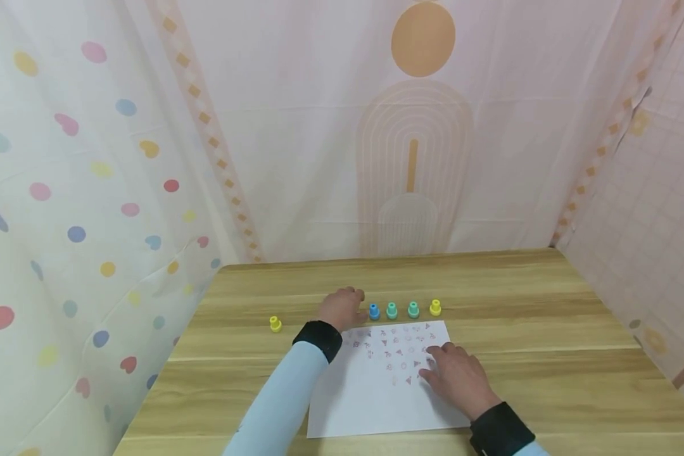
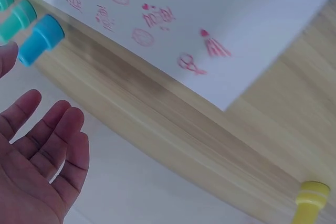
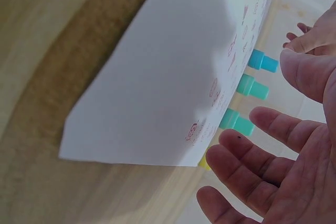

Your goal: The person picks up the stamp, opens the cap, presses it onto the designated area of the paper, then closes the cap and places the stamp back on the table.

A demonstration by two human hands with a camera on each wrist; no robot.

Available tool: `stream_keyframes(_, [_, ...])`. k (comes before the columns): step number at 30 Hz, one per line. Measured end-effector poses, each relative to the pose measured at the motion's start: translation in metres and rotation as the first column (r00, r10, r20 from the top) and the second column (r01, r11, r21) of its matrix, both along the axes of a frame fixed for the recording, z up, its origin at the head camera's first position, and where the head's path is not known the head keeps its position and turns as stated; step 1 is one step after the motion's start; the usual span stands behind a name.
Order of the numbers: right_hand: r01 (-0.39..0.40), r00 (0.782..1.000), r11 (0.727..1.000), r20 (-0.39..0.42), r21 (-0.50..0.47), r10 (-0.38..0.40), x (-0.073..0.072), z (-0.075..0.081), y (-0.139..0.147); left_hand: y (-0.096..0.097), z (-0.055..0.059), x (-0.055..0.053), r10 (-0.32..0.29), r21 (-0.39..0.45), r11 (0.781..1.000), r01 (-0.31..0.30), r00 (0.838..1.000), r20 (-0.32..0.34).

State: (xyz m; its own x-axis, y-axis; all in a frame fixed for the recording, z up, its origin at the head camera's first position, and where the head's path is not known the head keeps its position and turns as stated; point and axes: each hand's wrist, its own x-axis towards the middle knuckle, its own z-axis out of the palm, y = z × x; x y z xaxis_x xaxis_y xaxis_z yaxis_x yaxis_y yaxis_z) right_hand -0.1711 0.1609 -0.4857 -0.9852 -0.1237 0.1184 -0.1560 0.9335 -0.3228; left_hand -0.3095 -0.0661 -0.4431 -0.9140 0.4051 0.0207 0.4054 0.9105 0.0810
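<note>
- The left hand [image 1: 342, 308] has its fingers gently bent and its palm bare; it grips nothing.
- Its thumb lies just beside the blue piece [image 1: 374, 311], the nearest one; whether the two touch, I cannot tell.
- The right hand [image 1: 458, 378] is over the right part of the paper sheet [image 1: 370, 405], fingers spread and slightly bent, holding nothing; whether its fingertips touch the sheet, I cannot tell.
- The sheet lies flat between the person and the row of pieces, with its lower part plain white.
- Small red printed figures [image 2: 152, 17] cover the far part of the sheet; some look like faces or shuttlecock shapes, and others are too small to read.
- Beyond the sheet's far edge, four pieces stand upright in a row: the blue one at the left end, then a first green piece [image 1: 391, 310], a second green piece [image 1: 413, 310] and a yellow piece [image 1: 436, 308] at the right end.
- Another yellow piece [image 1: 275, 324] stands apart, to the left of the left hand.
- Everything rests on a wood-grain table [image 1: 558, 380].
- Light blue sleeves [image 1: 282, 392] and black wristbands [image 1: 318, 340] cover the arms.
- Behind the table hangs a pale patterned cloth [image 1: 296, 126].
</note>
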Motion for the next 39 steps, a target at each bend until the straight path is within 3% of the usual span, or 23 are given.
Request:
stream_keyframes(10, [0.005,1.0,1.0,0.02,-0.006,-0.005,0.0,-0.001,0.001,0.02,-0.007,-0.005,-0.029,-0.04,0.999,0.029,1.0,0.008])
stream_keyframes(20, [0.009,0.999,1.0,0.033,-0.006,-0.009,0.0,0.0,0.002,0.032,-0.015,-0.005,-0.068,-0.118,0.991,0.061,0.996,-0.055])
stream_keyframes(28, [0.006,0.999,1.0,0.035,0.001,-0.006,0.001,0.002,0.002,0.034,-0.021,-0.009,-0.042,-0.077,0.996,0.044,0.999,0.023])
stream_keyframes(39, [-0.005,1.0,1.0,0.007,0.002,0.005,0.001,0.002,0.004,0.033,-0.023,-0.01,-0.014,-0.052,0.999,0.017,0.998,0.062])
